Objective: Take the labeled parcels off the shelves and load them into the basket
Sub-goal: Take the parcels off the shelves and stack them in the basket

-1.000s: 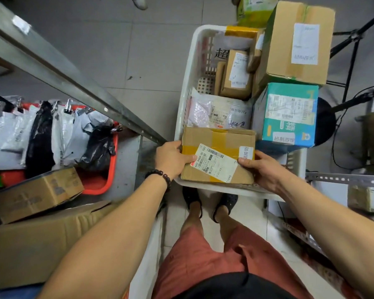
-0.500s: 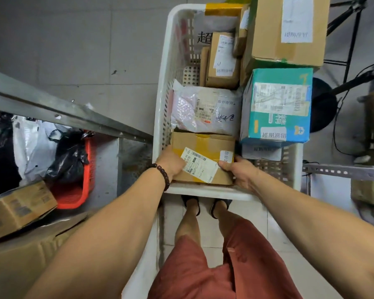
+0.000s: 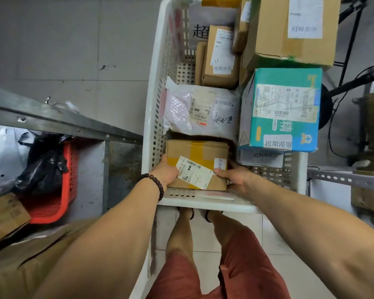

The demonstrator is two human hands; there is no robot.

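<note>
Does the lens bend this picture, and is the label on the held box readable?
Head view: wide-angle stretch, the white basket rim curves, forearms swell near the lower edge; light soft, no strong glare; small print on the brown box between left hand and right hand is blurred.

One head-worn wide-angle camera looks steeply down past both forearms, close over the white basket [image 3: 153, 117] at frame centre, the tiled floor [image 3: 73, 50] upper left, the person's own legs below.
</note>
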